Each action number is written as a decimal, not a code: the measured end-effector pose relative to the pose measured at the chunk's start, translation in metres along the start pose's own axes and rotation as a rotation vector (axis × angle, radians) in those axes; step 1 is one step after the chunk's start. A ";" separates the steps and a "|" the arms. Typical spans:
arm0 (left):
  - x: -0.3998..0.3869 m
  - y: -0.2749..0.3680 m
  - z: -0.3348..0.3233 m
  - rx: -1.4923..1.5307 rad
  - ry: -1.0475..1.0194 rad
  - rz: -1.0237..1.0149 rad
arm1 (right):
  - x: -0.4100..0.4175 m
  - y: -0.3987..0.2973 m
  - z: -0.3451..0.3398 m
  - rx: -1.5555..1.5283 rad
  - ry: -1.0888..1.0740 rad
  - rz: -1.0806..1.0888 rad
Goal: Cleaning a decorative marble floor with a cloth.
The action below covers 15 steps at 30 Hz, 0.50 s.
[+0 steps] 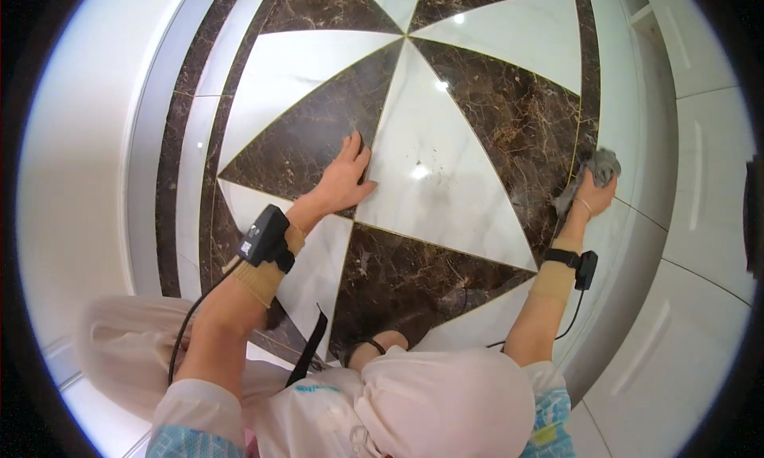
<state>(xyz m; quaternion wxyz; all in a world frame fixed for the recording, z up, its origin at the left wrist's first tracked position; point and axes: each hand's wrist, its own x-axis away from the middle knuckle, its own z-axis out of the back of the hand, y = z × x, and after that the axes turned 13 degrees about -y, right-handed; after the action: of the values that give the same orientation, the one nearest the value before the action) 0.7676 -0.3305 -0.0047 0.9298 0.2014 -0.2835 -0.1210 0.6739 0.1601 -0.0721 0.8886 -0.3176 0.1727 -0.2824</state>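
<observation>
My right hand [595,194] grips a crumpled grey cloth [603,164] against the floor, near the dark border strip at the right. Part of the cloth trails down beside the wrist. My left hand [347,174] rests on a dark brown marble triangle of the floor, fingers spread a little and nothing held. Between the hands lies a white marble triangle [441,189] with small dark specks and a bright light reflection. Each forearm wears a beige sleeve band and a strapped black device with a cable.
White cabinet fronts [704,195] with a recessed base run along the right side. A pale wall or panel [77,177] stands at the left beyond the striped floor border [197,130]. My bent knees and a sandalled foot [379,347] are close below.
</observation>
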 end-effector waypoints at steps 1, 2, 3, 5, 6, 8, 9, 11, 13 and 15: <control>0.002 0.000 0.003 -0.014 -0.002 0.007 | 0.001 -0.015 -0.019 0.015 0.025 0.084; 0.002 0.002 0.004 0.009 -0.018 0.019 | 0.000 -0.040 -0.032 0.047 -0.017 0.143; 0.006 0.001 0.006 0.024 -0.036 0.046 | 0.006 -0.071 -0.052 0.068 -0.070 0.198; 0.001 -0.001 0.003 -0.004 0.021 -0.010 | -0.004 -0.109 -0.085 0.095 -0.097 0.381; 0.002 -0.001 0.005 0.004 0.003 -0.008 | 0.001 -0.135 -0.100 0.048 -0.181 0.417; 0.004 0.000 0.007 0.010 -0.015 -0.011 | 0.014 -0.182 -0.127 -0.003 -0.341 0.523; 0.003 0.001 0.007 0.013 -0.012 -0.013 | 0.017 -0.201 -0.138 0.000 -0.409 0.595; 0.001 0.005 0.007 0.006 -0.020 -0.022 | 0.030 -0.226 -0.159 -0.127 -0.583 0.781; 0.002 0.004 0.007 0.003 -0.009 -0.016 | 0.057 -0.243 -0.173 -0.185 -0.752 0.912; 0.003 0.003 0.005 0.005 0.007 -0.032 | 0.078 -0.247 -0.169 -0.200 -0.891 1.002</control>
<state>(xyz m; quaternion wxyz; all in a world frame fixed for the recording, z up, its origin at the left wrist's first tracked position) 0.7672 -0.3301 0.0016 0.9281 0.2088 -0.2773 -0.1345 0.5561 -0.1241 -0.0434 0.8648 -0.3660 -0.0584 0.3388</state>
